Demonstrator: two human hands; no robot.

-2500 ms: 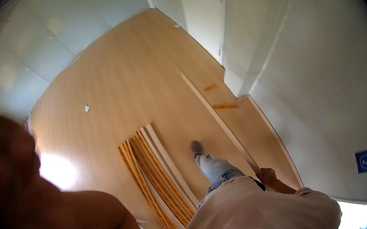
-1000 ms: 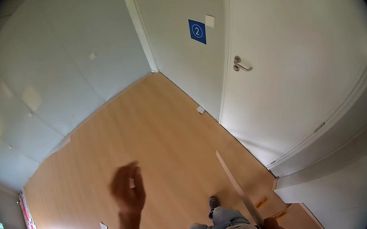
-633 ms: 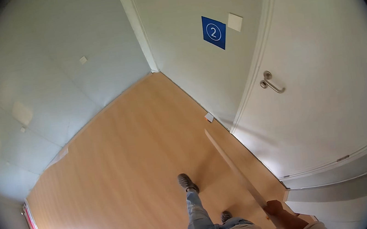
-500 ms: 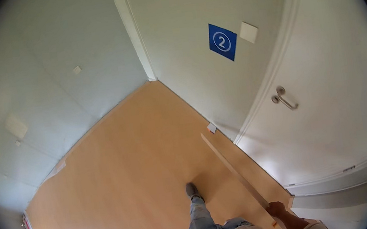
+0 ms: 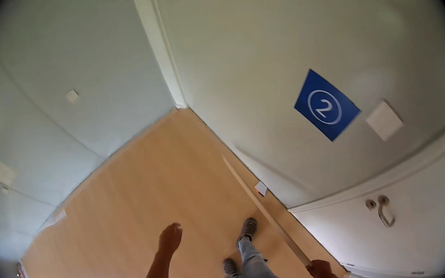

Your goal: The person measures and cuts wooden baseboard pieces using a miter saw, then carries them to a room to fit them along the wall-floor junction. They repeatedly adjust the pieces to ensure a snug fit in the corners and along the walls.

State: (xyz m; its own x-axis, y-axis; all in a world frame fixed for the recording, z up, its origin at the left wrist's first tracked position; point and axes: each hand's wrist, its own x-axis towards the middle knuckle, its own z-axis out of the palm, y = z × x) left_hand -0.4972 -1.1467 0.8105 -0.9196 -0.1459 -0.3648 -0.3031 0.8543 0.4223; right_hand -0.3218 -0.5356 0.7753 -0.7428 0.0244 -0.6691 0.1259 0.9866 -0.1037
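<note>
My right hand (image 5: 319, 268) is closed around the near end of a long, thin, pale wooden strip (image 5: 269, 215). The strip slants forward and left, its far tip lying over the floor close to the wall on the right. Out in front of me, my left hand (image 5: 171, 238) hangs above the floor with its fingers curled in, and nothing shows in it.
Wood-coloured floor (image 5: 130, 207) runs to a pale wall on the left and another on the right. A blue sign (image 5: 326, 104), a white switch plate (image 5: 384, 120) and a white door with a metal handle (image 5: 385, 212) are at right. A small white box (image 5: 261, 188) sits by the wall.
I have walked forward, so the sign and door handle sit lower and further right. My left arm has come into view. The wooden strip stays in my right hand.
</note>
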